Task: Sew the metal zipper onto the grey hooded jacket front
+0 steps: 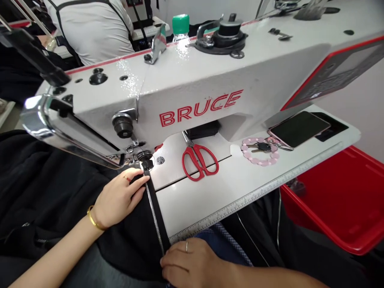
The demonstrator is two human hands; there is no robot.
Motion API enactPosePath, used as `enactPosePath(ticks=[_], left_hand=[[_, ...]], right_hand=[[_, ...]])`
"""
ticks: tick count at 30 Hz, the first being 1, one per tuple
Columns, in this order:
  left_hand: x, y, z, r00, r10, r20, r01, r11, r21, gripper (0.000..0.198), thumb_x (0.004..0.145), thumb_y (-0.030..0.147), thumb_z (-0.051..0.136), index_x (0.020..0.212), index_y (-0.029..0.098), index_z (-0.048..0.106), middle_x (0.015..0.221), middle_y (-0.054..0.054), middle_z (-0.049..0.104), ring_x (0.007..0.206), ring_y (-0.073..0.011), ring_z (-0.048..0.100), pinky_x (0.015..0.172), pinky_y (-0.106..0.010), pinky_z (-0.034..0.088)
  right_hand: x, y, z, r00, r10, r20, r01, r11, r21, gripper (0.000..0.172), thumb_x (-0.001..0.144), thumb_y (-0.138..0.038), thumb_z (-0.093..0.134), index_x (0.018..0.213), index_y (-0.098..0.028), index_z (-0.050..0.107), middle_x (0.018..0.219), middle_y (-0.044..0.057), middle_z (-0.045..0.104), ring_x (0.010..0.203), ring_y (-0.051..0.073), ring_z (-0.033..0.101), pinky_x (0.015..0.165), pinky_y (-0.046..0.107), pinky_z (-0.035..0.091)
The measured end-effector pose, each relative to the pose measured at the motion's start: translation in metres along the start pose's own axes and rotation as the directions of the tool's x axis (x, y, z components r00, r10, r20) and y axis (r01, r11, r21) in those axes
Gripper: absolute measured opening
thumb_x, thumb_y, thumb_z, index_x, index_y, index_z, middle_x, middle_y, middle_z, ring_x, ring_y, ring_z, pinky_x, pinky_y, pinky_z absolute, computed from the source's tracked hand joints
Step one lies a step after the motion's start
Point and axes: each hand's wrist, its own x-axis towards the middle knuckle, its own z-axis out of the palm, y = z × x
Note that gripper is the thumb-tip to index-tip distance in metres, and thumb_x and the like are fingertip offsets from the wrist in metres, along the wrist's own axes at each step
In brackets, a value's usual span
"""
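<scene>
My left hand (118, 198) lies on a black garment (126, 248), fingers stretched out beside the presser foot (147, 163) of a white sewing machine (144, 104). Its fingertips touch the top of a metal-toothed zipper (152, 212) on black tape, which runs from the presser foot down towards the table's front edge. There my right hand (192, 262) has its fingers closed around the lower end of the zipper tape and cloth; the fingertips are partly hidden. Red-handled scissors (200, 160) rest on the machine bed, right of the zipper.
A ruler strip (237, 209) lines the table's front edge. A pink beaded key ring (260, 152) and a phone (300, 129) lie at the right. Below stands a red bin (345, 200). Behind the machine are a green-capped bottle (181, 26) and another person's back (93, 30).
</scene>
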Motion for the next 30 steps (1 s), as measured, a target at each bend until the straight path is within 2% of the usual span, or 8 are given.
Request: enactPosePath(ticks=[3, 7, 10, 12, 16, 24, 30], left_hand=[[0.002, 0.005, -0.008, 0.999, 0.035, 0.025, -0.035, 0.999, 0.007, 0.029, 0.085, 0.027, 0.044, 0.106, 0.016, 0.059, 0.11, -0.012, 0.053, 0.098, -0.024, 0.052, 0.081, -0.038, 0.048], [-0.016, 0.05, -0.019, 0.997, 0.047, 0.064, -0.048, 0.999, 0.011, 0.03, 0.086, 0.029, 0.041, 0.102, 0.012, 0.061, 0.104, -0.013, 0.056, 0.095, -0.0238, 0.053, 0.078, -0.036, 0.049], [-0.037, 0.082, -0.016, 0.999, 0.023, 0.03, -0.025, 0.995, 0.095, 0.037, 0.085, 0.03, 0.041, 0.11, 0.007, 0.055, 0.111, -0.016, 0.055, 0.101, -0.0301, 0.05, 0.079, -0.044, 0.047], [-0.046, 0.09, -0.011, 1.0, -0.003, 0.017, 0.002, 0.995, 0.098, 0.037, 0.084, 0.029, 0.044, 0.116, 0.01, 0.052, 0.116, -0.015, 0.053, 0.106, -0.0312, 0.047, 0.084, -0.049, 0.043], [-0.048, 0.083, -0.006, 1.0, -0.03, 0.005, 0.03, 0.999, 0.015, 0.034, 0.083, 0.024, 0.047, 0.115, 0.014, 0.052, 0.117, -0.012, 0.052, 0.106, -0.0287, 0.046, 0.088, -0.05, 0.039], [-0.031, 0.049, -0.004, 1.0, 0.018, -0.007, -0.018, 0.999, -0.032, 0.031, 0.082, 0.019, 0.048, 0.112, 0.013, 0.053, 0.113, -0.013, 0.051, 0.104, -0.0274, 0.046, 0.09, -0.05, 0.039], [-0.021, 0.029, -0.004, 0.999, 0.04, -0.001, -0.04, 0.998, -0.043, 0.032, 0.081, 0.016, 0.047, 0.113, 0.014, 0.052, 0.114, -0.012, 0.05, 0.104, -0.0263, 0.045, 0.09, -0.048, 0.04]], right_hand=[[0.005, 0.0, -0.009, 0.999, -0.045, 0.013, 0.046, 0.997, -0.055, 0.022, 0.086, -0.011, 0.039, 0.077, -0.015, 0.059, 0.084, -0.001, 0.065, 0.073, 0.009, 0.056, 0.052, 0.022, 0.041], [0.008, -0.002, -0.018, 0.989, -0.138, 0.057, 0.144, 0.985, -0.1, 0.028, 0.088, -0.013, 0.036, 0.073, -0.015, 0.059, 0.083, -0.001, 0.064, 0.07, 0.01, 0.054, 0.048, 0.023, 0.039], [0.007, -0.001, -0.017, 0.99, -0.111, 0.087, 0.121, 0.985, -0.121, 0.025, 0.085, -0.011, 0.038, 0.072, -0.014, 0.059, 0.077, 0.001, 0.063, 0.066, 0.012, 0.053, 0.046, 0.025, 0.036], [0.005, 0.001, -0.015, 0.991, -0.083, 0.103, 0.095, 0.988, -0.119, 0.023, 0.083, -0.01, 0.039, 0.073, -0.013, 0.059, 0.075, 0.002, 0.063, 0.065, 0.012, 0.053, 0.046, 0.025, 0.035], [0.006, 0.005, -0.014, 0.985, -0.067, 0.159, 0.079, 0.995, -0.068, 0.023, 0.082, -0.01, 0.038, 0.075, -0.013, 0.059, 0.078, 0.002, 0.062, 0.067, 0.012, 0.053, 0.049, 0.025, 0.035], [0.031, 0.024, -0.015, 0.965, -0.07, 0.252, 0.085, 0.995, -0.052, 0.02, 0.079, -0.013, 0.039, 0.073, -0.015, 0.058, 0.084, 0.002, 0.062, 0.066, 0.012, 0.052, 0.053, 0.026, 0.038], [0.042, 0.04, -0.012, 0.958, -0.062, 0.281, 0.072, 0.997, -0.027, 0.015, 0.078, -0.014, 0.044, 0.077, -0.014, 0.058, 0.089, 0.002, 0.063, 0.078, 0.013, 0.054, 0.063, 0.025, 0.041]])
